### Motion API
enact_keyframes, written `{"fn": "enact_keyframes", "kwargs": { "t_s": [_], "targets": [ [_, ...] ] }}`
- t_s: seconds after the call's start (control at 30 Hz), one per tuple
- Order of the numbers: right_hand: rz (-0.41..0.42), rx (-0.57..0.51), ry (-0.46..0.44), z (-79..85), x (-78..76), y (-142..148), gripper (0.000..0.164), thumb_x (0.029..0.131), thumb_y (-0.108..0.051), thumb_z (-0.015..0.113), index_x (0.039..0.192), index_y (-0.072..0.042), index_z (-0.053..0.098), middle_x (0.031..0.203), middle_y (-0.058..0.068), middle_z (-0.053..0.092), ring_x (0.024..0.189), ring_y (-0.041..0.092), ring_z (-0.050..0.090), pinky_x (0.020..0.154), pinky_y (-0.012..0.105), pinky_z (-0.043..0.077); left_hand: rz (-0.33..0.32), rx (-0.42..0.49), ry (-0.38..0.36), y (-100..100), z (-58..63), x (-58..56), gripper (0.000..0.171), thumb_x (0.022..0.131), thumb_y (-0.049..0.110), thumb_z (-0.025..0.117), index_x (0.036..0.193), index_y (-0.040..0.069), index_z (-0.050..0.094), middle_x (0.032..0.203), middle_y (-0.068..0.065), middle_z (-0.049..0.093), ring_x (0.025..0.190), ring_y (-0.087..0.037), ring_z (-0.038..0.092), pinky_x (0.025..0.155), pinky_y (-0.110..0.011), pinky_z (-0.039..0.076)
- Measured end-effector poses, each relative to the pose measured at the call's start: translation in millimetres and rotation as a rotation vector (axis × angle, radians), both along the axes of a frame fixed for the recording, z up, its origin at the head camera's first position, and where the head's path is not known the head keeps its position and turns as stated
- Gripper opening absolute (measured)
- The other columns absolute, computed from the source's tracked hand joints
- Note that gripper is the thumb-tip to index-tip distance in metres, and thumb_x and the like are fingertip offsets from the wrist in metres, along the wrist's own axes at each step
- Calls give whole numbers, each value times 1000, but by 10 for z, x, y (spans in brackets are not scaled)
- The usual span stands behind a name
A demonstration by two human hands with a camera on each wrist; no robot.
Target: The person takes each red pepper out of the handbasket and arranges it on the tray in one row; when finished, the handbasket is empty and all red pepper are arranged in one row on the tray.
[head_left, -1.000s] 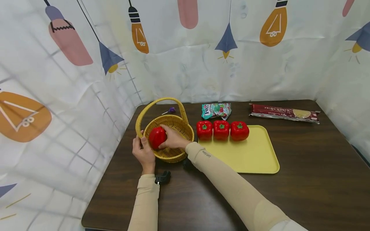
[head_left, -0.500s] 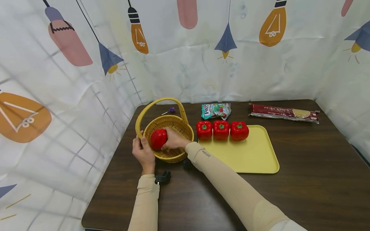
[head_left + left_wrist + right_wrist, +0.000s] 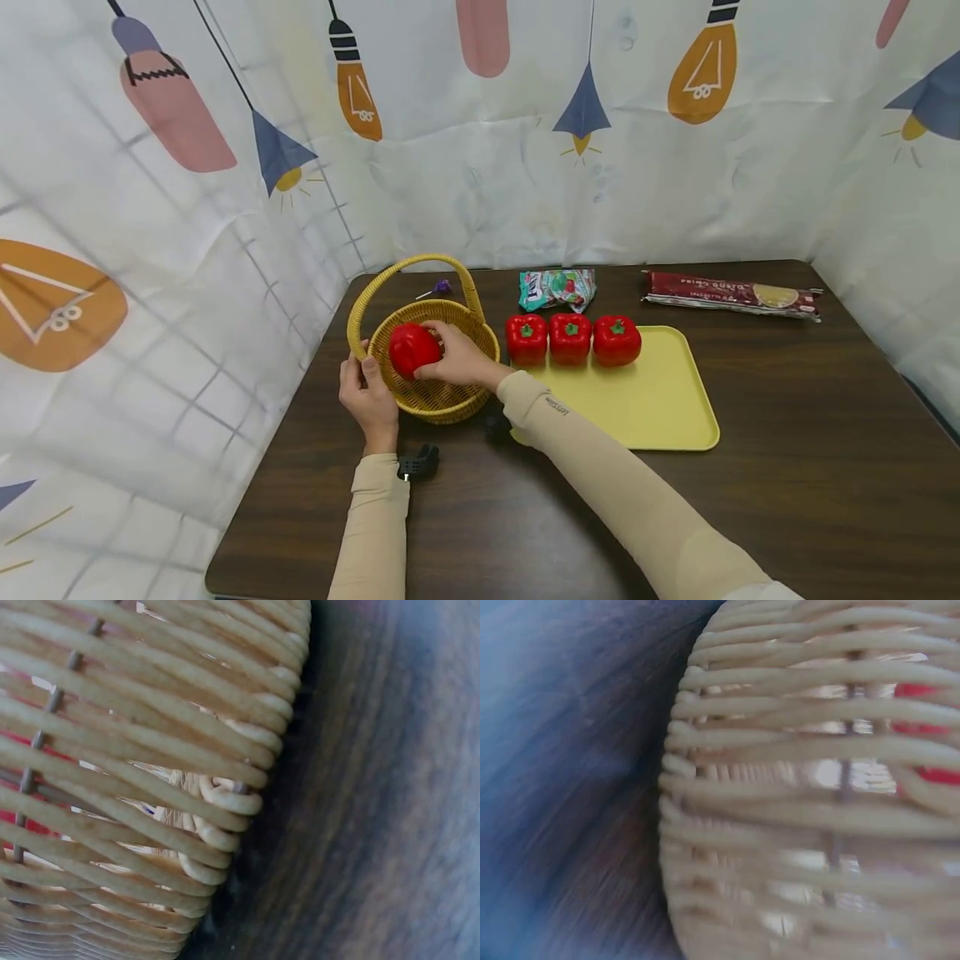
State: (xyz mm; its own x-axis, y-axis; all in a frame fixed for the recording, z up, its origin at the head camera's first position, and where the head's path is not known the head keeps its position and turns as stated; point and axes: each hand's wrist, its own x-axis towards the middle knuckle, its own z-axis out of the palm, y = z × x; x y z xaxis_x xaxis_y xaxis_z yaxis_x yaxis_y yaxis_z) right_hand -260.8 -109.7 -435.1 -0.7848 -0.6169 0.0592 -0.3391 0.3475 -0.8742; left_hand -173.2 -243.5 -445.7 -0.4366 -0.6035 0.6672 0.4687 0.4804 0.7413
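Observation:
A yellow wicker basket (image 3: 453, 406) with a tall hoop handle stands at the left of the table. My left hand (image 3: 369, 407) grips its left rim near the foot of the handle, some fingers hidden behind the weave. Inside the basket my right hand (image 3: 459, 360) holds a red bell pepper (image 3: 413, 348), thumb toward me and fingers on the far side. Both wrist views show mainly the basket's woven side, (image 3: 142, 742) with red showing through the gaps. Three more red bell peppers (image 3: 570, 340) sit in a row along the back of a yellow tray (image 3: 645, 408).
Behind the basket lies a purple-wrapped lollipop (image 3: 442, 286). A teal candy bag (image 3: 557, 289) is at the back, behind the row of peppers. Farther right lies a dark red spaghetti packet (image 3: 731, 296). A patterned white cloth (image 3: 480, 192) hangs behind the table.
The right hand and its pepper have risen slightly within the basket, and the pepper has turned a little. The left hand keeps its grip on the rim. The head view has shifted slightly.

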Motion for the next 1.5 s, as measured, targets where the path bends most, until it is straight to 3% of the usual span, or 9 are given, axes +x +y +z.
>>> {"fn": "enact_keyframes", "kwargs": {
  "t_s": [0.17, 0.3, 0.53, 0.73, 0.97, 1.1, 1.3, 1.5],
  "targets": [
    [-24, -49, 65, 79, 32, 212, 84, 79, -36, 77, 149, -21, 35, 129, 6, 46, 112, 20, 50, 84, 34, 53, -2, -2, 9, -26, -11, -28, 36, 99, 27, 58, 116, -4, 68, 86, 14, 50, 77, -2, 45, 67, -21, 35],
    [-47, -109, 36, 125, 70, 370, 87, 77, -36, 78, 149, -19, 31, 133, 4, 45, 113, 19, 49, 82, 34, 54, 2, -4, 21, -32, -28, -44, 36, 99, 28, 58, 116, -2, 69, 85, 14, 50, 74, -2, 43, 67, -21, 33],
    [-82, -195, -1, 132, 176, 626, 76, 77, -31, 81, 138, -12, 40, 130, 3, 44, 111, 20, 52, 83, 35, 54, -7, 23, 26, -6, -51, -52, 37, 99, 31, 57, 116, 1, 70, 87, 13, 52, 75, -2, 44, 67, -22, 35],
    [-68, -261, 19, 121, 260, 870, 73, 79, -29, 80, 138, -16, 38, 133, 0, 46, 114, 22, 54, 87, 40, 53, -6, 27, 41, 17, -54, -70, 41, 98, 35, 57, 116, 1, 70, 88, 12, 53, 75, -2, 45, 68, -22, 35],
    [-61, -361, -19, 140, 367, 1218, 70, 83, -20, 78, 140, -20, 37, 134, 3, 48, 113, 25, 55, 86, 45, 54, -6, 28, 41, 13, -62, -74, 40, 98, 36, 56, 116, 4, 71, 87, 14, 52, 73, -1, 43, 68, -22, 34],
    [-73, -379, -4, 180, 408, 1435, 70, 85, -14, 76, 143, -20, 37, 137, 4, 47, 116, 26, 54, 85, 42, 55, -10, 26, 39, -3, -60, -72, 37, 98, 34, 56, 117, 6, 71, 87, 15, 52, 74, -1, 43, 69, -22, 34],
    [-120, -395, 6, 258, 418, 1766, 76, 85, -2, 73, 149, -13, 33, 142, 10, 43, 120, 32, 51, 87, 49, 53, -19, 23, 40, -11, -56, -65, 36, 99, 33, 56, 117, 5, 71, 88, 13, 52, 74, -2, 44, 69, -22, 34],
    [-186, -384, 77, 405, 402, 2076, 75, 85, -9, 75, 148, -11, 34, 138, 9, 47, 115, 28, 53, 89, 39, 53, -17, 20, 42, -13, -63, -60, 37, 99, 32, 56, 117, 3, 70, 85, 13, 50, 73, -1, 41, 68, -22, 33]
  ]
}}
